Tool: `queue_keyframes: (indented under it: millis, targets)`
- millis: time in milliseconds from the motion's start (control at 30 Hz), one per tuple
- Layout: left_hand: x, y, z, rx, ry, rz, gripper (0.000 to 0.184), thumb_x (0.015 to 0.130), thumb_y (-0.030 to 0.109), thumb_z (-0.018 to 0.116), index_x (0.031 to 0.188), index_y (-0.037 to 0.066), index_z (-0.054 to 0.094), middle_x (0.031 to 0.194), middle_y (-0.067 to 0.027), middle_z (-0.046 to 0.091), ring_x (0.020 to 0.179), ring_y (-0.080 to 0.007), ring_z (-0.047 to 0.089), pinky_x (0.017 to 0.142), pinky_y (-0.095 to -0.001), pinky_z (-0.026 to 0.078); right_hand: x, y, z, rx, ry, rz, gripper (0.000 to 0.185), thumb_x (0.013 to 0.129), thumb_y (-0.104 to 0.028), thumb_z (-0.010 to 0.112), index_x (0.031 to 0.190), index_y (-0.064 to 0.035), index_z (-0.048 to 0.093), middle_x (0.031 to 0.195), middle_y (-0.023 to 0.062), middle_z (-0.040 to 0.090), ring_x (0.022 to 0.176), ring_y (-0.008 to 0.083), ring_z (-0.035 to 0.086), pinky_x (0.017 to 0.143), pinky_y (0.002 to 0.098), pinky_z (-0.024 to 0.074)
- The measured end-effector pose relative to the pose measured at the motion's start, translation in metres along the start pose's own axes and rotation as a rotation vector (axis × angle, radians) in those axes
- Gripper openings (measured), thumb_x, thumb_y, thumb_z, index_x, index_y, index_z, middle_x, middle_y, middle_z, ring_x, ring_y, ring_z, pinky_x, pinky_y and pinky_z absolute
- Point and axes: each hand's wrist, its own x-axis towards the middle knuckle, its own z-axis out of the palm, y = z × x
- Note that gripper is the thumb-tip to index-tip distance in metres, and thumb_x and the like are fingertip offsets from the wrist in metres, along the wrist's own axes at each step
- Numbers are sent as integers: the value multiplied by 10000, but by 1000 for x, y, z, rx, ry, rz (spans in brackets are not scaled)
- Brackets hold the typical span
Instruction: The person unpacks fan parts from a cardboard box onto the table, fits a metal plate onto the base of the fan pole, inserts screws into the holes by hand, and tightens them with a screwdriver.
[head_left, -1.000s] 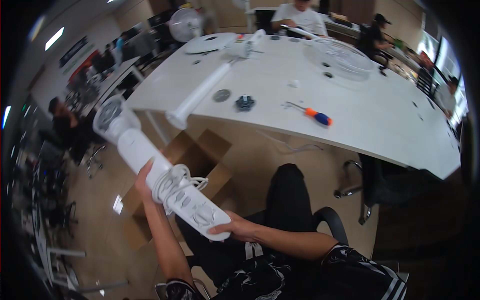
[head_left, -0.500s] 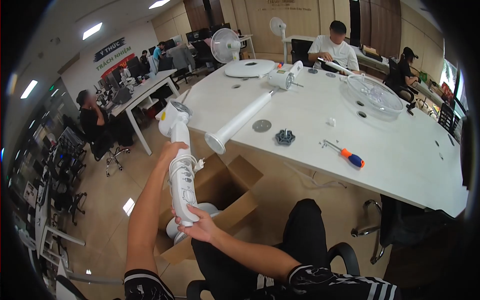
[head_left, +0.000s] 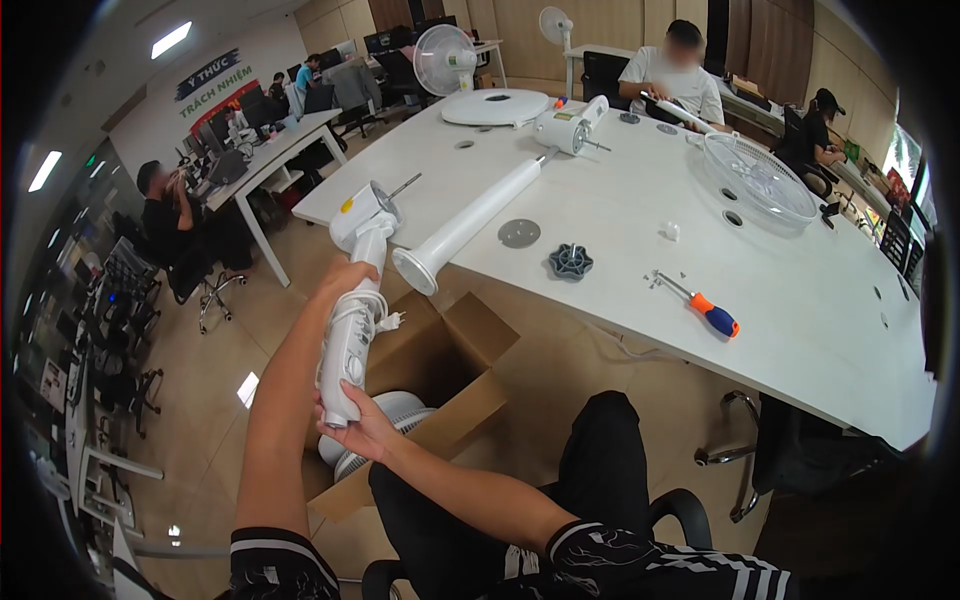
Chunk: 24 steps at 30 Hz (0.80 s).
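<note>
Cardboard box [head_left: 468,405] holds white slatted parts [head_left: 398,408] near the gripped fan unit [head_left: 349,345].

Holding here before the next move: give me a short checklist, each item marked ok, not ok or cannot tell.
1. Left hand gripping the fan body just below the motor head: ok.
2. Right hand holding the body's lower end: ok.
3. Power cord fully secured: not ok; it is looped around the body, but the plug sticks out at the side.
4. Motor head clear of the table: cannot tell; it overlaps the edge in this single view.
5. Cardboard box open: ok, with white parts inside.
6. Small screws gathered up: not ok; they lie loose near the screwdriver.
</note>
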Motion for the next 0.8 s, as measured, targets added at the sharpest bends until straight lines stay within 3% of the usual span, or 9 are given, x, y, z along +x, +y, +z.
queue_keyframes:
  millis: [67, 133, 267, 367, 467, 533, 633, 733, 800]
  targets:
    - [4, 2, 2, 40, -22, 0, 804, 580, 306, 757, 1214, -136, 537, 1081, -278, 651, 894, -346, 686, 800, -401, 536, 4, 0, 0, -29, -2, -17, 400, 967, -338, 610, 1239, -59, 517, 1063, 78, 619, 934, 189, 608, 849, 366, 529]
    - [6, 2, 2, 19, 59, 38, 665, 539, 280, 760, 1042, -141, 648, 1005, -275, 682, 874, -341, 699, 790, -382, 547, 12, -2, -1, -10, -13, -18, 384, 966, -334, 612, 1229, -68, 522, 1060, 76, 618, 943, 189, 609, 855, 370, 532]
    - [19, 0, 0, 152, 8, 71, 737, 547, 338, 771, 1095, -131, 619, 1023, -280, 671, 914, -347, 688, 808, -396, 536, 21, 6, 5, -71, 32, -34, 420, 964, -323, 622, 1300, -87, 531, 1156, 49, 640, 1048, 179, 631, 907, 377, 544]
    - [33, -9, 7, 288, 24, 151, 672, 563, 328, 782, 1040, -130, 662, 1019, -263, 692, 899, -339, 700, 804, -382, 547, 31, 6, 9, -180, 91, -47, 436, 966, -301, 629, 1328, -90, 510, 1271, 57, 613, 1117, 182, 619, 960, 404, 521]
    - [41, 2, 8, 283, -27, 193, 682, 607, 375, 790, 1063, -117, 663, 1032, -258, 693, 902, -329, 700, 807, -381, 541, 43, 1, 22, -278, 176, -128, 442, 969, -314, 625, 1317, -72, 500, 1256, 53, 613, 1094, 173, 626, 930, 393, 535]
    - [60, 5, 10, 250, -90, 202, 698, 630, 401, 786, 1090, -108, 659, 1046, -255, 691, 909, -321, 700, 813, -379, 536, 52, -11, 19, -359, 65, -148, 449, 964, -322, 635, 1295, -53, 496, 1234, 55, 617, 1063, 172, 638, 854, 367, 567]
    - [73, 11, 0, 270, -215, 280, 742, 684, 466, 755, 1170, -81, 632, 1035, -223, 691, 863, -287, 693, 783, -365, 529, 66, -23, 24, -443, 110, -171, 424, 952, -325, 653, 1237, -40, 519, 1188, 71, 629, 1020, 182, 653, 772, 359, 589]
    - [79, 20, -18, 150, -342, 221, 686, 742, 490, 692, 1176, -38, 637, 1036, -202, 675, 894, -252, 665, 784, -333, 512, 74, -31, 40, -503, 207, -239, 415, 920, -294, 690, 1199, -28, 534, 1162, 86, 634, 1001, 192, 661, 729, 375, 605]
    - [99, 13, -33, -195, -369, 167, 584, 802, 474, 612, 1146, 5, 657, 1052, -195, 659, 970, -225, 629, 806, -308, 489, 83, -42, 43, -514, 185, -212, 415, 900, -279, 700, 1185, -25, 539, 1136, 93, 635, 977, 200, 664, 712, 384, 611]
